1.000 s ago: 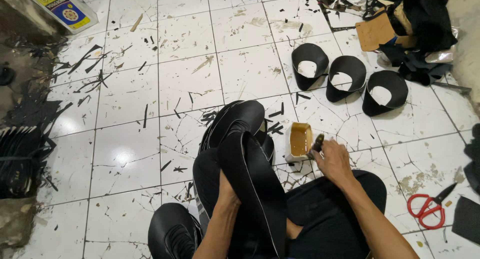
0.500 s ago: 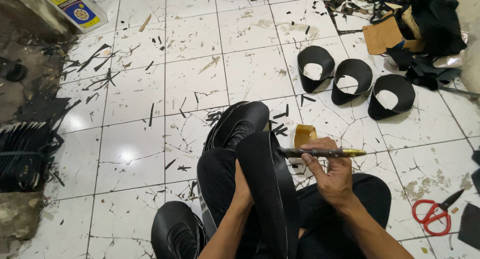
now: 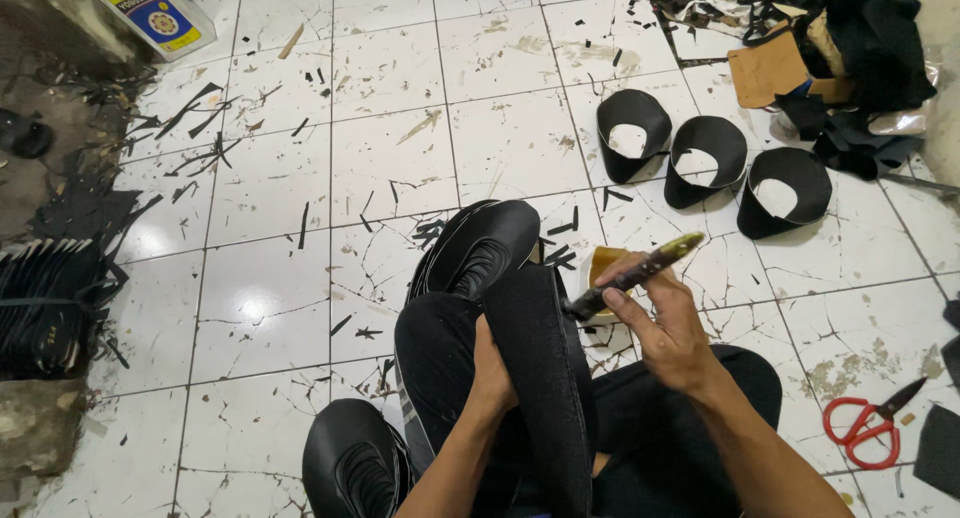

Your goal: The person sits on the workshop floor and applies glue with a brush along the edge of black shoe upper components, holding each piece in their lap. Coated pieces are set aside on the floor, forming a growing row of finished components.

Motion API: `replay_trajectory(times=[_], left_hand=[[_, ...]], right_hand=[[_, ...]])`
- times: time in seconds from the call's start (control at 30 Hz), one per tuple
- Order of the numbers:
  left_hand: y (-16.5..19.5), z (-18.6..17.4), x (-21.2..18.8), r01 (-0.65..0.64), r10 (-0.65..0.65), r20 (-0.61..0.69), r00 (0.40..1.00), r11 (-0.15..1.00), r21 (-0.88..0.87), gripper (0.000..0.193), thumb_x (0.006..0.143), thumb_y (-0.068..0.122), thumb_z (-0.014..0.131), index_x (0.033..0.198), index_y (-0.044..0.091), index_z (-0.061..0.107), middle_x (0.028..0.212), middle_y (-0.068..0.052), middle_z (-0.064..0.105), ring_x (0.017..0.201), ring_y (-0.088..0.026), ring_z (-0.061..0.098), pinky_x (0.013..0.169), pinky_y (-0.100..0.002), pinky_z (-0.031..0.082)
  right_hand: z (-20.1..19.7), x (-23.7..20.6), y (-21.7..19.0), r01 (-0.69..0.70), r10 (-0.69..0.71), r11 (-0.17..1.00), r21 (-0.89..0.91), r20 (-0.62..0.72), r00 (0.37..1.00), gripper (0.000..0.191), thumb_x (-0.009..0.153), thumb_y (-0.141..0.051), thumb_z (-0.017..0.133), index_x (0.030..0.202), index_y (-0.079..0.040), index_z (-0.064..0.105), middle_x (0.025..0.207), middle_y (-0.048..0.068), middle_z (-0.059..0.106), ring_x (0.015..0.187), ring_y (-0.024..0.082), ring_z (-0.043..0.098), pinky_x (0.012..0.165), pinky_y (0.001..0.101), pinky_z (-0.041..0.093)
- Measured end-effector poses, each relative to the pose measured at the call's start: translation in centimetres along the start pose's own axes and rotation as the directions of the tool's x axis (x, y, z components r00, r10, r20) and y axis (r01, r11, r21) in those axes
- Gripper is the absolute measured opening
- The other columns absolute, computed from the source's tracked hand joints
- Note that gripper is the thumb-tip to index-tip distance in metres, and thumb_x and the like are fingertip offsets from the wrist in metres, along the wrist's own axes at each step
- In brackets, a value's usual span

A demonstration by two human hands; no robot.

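Note:
My left hand (image 3: pixel 492 370) grips a long black strip of material (image 3: pixel 540 378) that stands on edge over my knee. My right hand (image 3: pixel 668 323) holds a glue brush (image 3: pixel 635 275) with a yellowish handle, its dark tip touching the strip's upper edge. A small yellow glue pot (image 3: pixel 603 268) sits on the tiled floor just behind the brush, mostly hidden by my hand. Black moulded shoe parts (image 3: pixel 478 250) lie stacked in front of my knee.
Three black curved pieces (image 3: pixel 708 163) stand on the floor at the upper right, near a heap of black and brown scraps (image 3: pixel 830 48). Red scissors (image 3: pixel 868 428) lie at the right. A bundle of black strips (image 3: pixel 45 298) sits at the left. Another black moulded piece (image 3: pixel 355 463) rests at the bottom.
My right hand lifted the brush out of the glue pot, swung it level, and now presses its tip to the strip's edge. My left hand kept its hold.

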State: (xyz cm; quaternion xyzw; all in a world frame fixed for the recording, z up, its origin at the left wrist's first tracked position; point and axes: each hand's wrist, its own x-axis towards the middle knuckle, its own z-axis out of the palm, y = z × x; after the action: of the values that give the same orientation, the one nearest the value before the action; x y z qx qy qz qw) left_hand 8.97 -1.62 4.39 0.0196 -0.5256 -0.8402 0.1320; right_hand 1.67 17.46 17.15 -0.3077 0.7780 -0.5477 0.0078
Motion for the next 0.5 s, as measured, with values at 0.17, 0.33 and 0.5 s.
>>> replay_trajectory(times=[0.17,0.33,0.5], left_hand=[[0.9,-0.8,-0.2,0.295,-0.315,-0.126,0.941,0.943,-0.154,0.036,0.104,0.024,0.050,0.130,-0.001,0.056,0.104,-0.017,0.066,0.080,-0.020,0.071,0.064,-0.032,0.059],[2.9,-0.8,-5.0,0.529,-0.581,-0.188,0.792,0.807,-0.263,0.044,0.095,0.026,0.061,0.133,0.005,0.055,0.118,-0.007,0.070,0.106,-0.012,0.070,0.091,-0.030,0.058],[1.8,-1.1,-9.3,0.595,-0.561,0.248,0.790,0.799,-0.085,0.045,0.092,0.016,0.075,0.129,-0.003,0.058,0.109,-0.009,0.063,0.099,-0.012,0.063,0.090,-0.025,0.052]], right_hand=[[-0.4,-2.0,1.5,-0.260,0.205,0.942,0.214,0.250,0.946,0.020,0.098,-0.021,0.059,0.098,-0.004,0.070,0.086,0.008,0.070,0.087,0.018,0.068,0.084,0.0356,0.055],[-2.1,-6.4,2.2,-0.352,0.290,0.838,0.416,0.206,0.935,0.021,0.096,-0.017,0.063,0.101,0.002,0.071,0.096,0.013,0.067,0.094,0.021,0.063,0.085,0.0387,0.051],[-2.5,-8.1,2.5,-0.177,0.278,0.810,0.560,-0.100,0.955,0.016,0.096,-0.008,0.062,0.108,0.002,0.067,0.109,0.012,0.065,0.102,0.018,0.059,0.091,0.0336,0.048]])
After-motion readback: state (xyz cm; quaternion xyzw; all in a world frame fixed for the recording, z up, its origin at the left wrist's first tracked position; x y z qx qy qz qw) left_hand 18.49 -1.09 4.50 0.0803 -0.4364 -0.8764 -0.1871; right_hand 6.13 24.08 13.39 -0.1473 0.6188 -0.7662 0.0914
